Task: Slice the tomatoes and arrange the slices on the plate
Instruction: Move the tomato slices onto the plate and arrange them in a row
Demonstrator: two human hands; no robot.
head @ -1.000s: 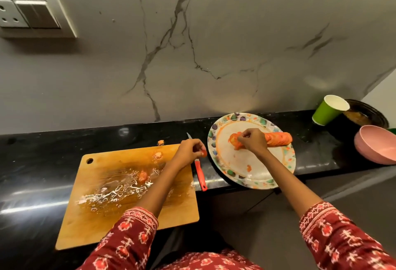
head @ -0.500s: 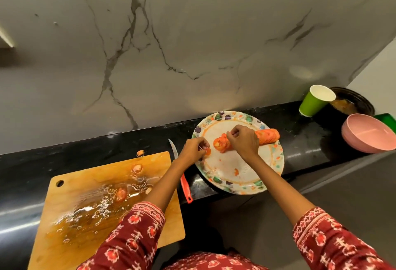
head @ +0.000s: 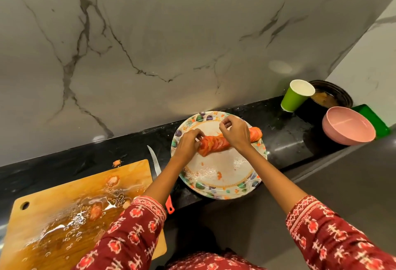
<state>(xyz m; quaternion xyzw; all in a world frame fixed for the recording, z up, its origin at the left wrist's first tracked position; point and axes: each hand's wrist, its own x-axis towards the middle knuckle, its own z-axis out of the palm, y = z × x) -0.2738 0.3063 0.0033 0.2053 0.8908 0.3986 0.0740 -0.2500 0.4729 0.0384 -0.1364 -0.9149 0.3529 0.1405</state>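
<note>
A row of overlapping tomato slices [head: 214, 143] lies across the patterned plate [head: 222, 188] on the black counter. My left hand [head: 188, 143] is at the row's left end, fingertips pinching the outermost slice. My right hand [head: 235, 132] hovers over the middle of the row with curled fingers; what it holds is hidden. The row's right end [head: 256, 133] shows past that hand. A knife [head: 157, 169] with a red handle lies between plate and wooden cutting board [head: 64, 216], partly under my left forearm.
The board is wet with juice and tomato scraps [head: 95, 214]. A green paper cup [head: 296, 96], a dark pan [head: 332, 96], a pink bowl [head: 348, 125] and a green box [head: 372, 119] stand at the right. The marble wall rises right behind the counter.
My left hand moved from the knife area onto the plate and now touches the left end of the slice row. My right hand shifted slightly right along the row. The camera panned right.
</note>
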